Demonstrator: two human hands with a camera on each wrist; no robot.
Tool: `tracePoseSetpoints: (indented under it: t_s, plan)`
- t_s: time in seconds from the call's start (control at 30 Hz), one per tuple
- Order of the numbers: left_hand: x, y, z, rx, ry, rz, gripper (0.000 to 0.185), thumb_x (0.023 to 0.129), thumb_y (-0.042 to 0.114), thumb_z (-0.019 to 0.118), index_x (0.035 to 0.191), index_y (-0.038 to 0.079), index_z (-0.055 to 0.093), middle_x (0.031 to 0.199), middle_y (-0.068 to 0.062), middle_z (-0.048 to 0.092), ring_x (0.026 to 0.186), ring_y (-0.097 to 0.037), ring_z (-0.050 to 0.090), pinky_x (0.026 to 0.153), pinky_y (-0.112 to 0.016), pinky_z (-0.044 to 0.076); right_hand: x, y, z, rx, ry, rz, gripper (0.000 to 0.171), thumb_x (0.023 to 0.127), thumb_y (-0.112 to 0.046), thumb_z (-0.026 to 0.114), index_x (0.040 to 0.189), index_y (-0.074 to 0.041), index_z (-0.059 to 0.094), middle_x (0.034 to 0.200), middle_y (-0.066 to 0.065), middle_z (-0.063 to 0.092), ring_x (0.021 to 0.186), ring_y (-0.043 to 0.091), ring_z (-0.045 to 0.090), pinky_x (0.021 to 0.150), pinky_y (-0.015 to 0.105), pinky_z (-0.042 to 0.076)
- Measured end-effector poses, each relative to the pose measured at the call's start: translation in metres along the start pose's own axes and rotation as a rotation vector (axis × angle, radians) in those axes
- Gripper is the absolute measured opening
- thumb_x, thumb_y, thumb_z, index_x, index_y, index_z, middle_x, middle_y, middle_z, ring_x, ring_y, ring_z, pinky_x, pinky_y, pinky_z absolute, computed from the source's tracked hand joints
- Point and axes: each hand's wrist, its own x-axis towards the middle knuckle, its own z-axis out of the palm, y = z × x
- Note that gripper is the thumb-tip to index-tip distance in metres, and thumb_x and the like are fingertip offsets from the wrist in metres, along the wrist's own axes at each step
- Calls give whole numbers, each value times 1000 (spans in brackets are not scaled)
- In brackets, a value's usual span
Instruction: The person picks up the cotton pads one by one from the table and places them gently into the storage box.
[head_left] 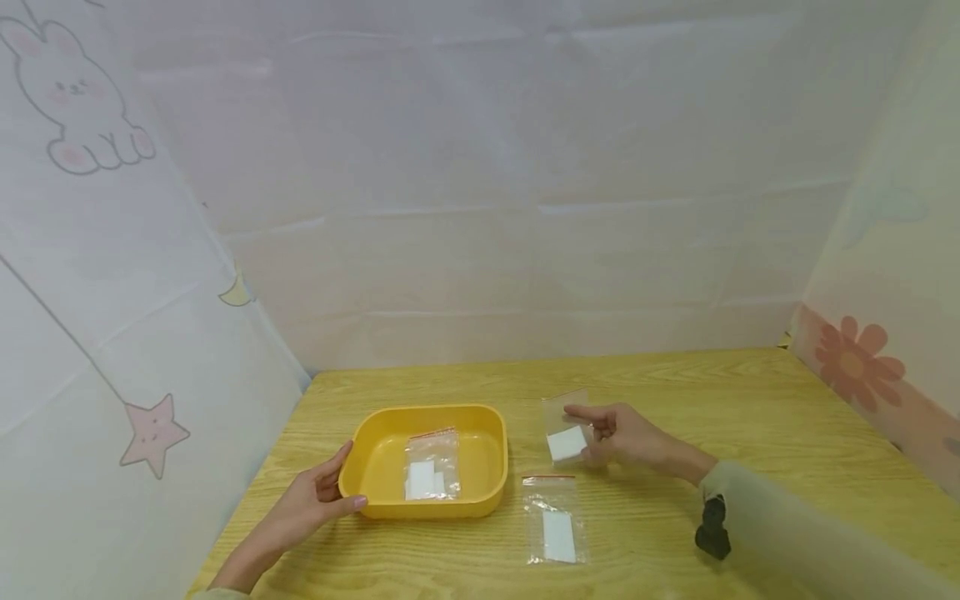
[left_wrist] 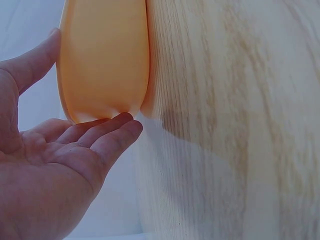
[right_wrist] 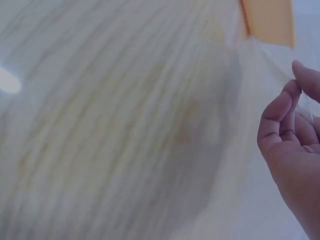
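A yellow tray (head_left: pixel 382 446) sits on the wooden table with a clear zip bag of white pieces (head_left: pixel 431 468) inside it. My left hand (head_left: pixel 333 487) rests against the tray's left end; in the left wrist view its fingers (left_wrist: pixel 107 132) lie straight against the tray wall (left_wrist: pixel 105 60). My right hand (head_left: pixel 600 433) is to the right of the tray and pinches a second clear bag (head_left: pixel 566 433) with a white piece inside, lifted slightly off the table. In the blurred right wrist view the fingers (right_wrist: pixel 282 117) curl on thin film. A third bag (head_left: pixel 553 521) lies flat in front.
The wooden table (head_left: pixel 750 417) is walled in by pale printed cloth at the back and both sides. A black strap (head_left: pixel 712 527) sits on my right sleeve. A corner of the yellow tray (right_wrist: pixel 267 20) shows in the right wrist view.
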Motion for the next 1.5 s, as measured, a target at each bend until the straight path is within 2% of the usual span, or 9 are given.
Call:
tracePoseSetpoints:
  t_s: [0.1, 0.23, 0.57, 0.87, 1.1, 1.33, 1.47, 1.5]
  plan:
    - [1, -1, 0, 6, 8, -10, 96, 101, 16, 75, 166, -6, 7, 165, -35, 18, 141, -48, 46, 99, -32, 56, 2, -11, -2, 22, -16, -37, 75, 94, -5, 79, 158, 6, 41, 156, 28, 47, 64, 10, 33, 67, 25, 44]
    - [2, -3, 0, 11, 11, -12, 96, 101, 16, 75, 166, -5, 7, 166, -34, 17, 141, -48, 45, 99, -32, 56, 6, -27, -1, 73, -25, -39, 72, 96, -10, 78, 159, 2, 44, 158, 24, 47, 66, 11, 34, 79, 29, 49]
    - [1, -1, 0, 14, 7, -10, 95, 102, 17, 74, 165, -6, 6, 166, -33, 16, 142, -48, 44, 99, -31, 55, 25, -64, 16, 85, -24, -44, 76, 91, -11, 84, 159, -9, 49, 155, 13, 54, 72, 14, 37, 72, 27, 44]
    - [1, -1, 0, -2, 2, 0, 95, 102, 15, 74, 166, -6, 6, 165, -35, 18, 140, -48, 47, 98, -32, 57, 60, -75, 54, 174, -82, -70, 76, 91, -4, 82, 158, -10, 49, 154, 12, 55, 73, 16, 34, 68, 25, 39]
    - [2, -1, 2, -3, 9, 4, 95, 101, 15, 75, 165, -7, 8, 165, -35, 17, 141, -49, 45, 98, -32, 56, 85, -78, 89, 130, -95, -47, 72, 89, -3, 84, 155, -8, 54, 149, 10, 61, 71, 16, 33, 64, 26, 32]
    - [3, 0, 4, 11, 19, 4, 95, 101, 15, 75, 165, -7, 9, 165, -34, 18, 141, -49, 45, 99, -32, 56, 101, -82, 119, 110, -114, 14, 70, 87, -4, 87, 151, -6, 59, 146, 9, 63, 67, 15, 35, 63, 25, 34]
    - [2, 1, 5, 13, 11, 21, 94, 101, 14, 75, 164, -9, 8, 164, -36, 18, 140, -49, 47, 98, -33, 57, 108, -81, 132, 79, -98, 59, 69, 85, -5, 88, 149, -7, 62, 146, 7, 63, 75, 16, 41, 63, 26, 34]
    - [2, 1, 5, 8, 9, 21, 94, 101, 14, 75, 164, -9, 9, 164, -37, 18, 140, -50, 47, 98, -33, 57, 109, -80, 135, 72, -90, 69, 68, 85, -5, 89, 148, -7, 63, 146, 6, 64, 81, 15, 48, 65, 25, 38]
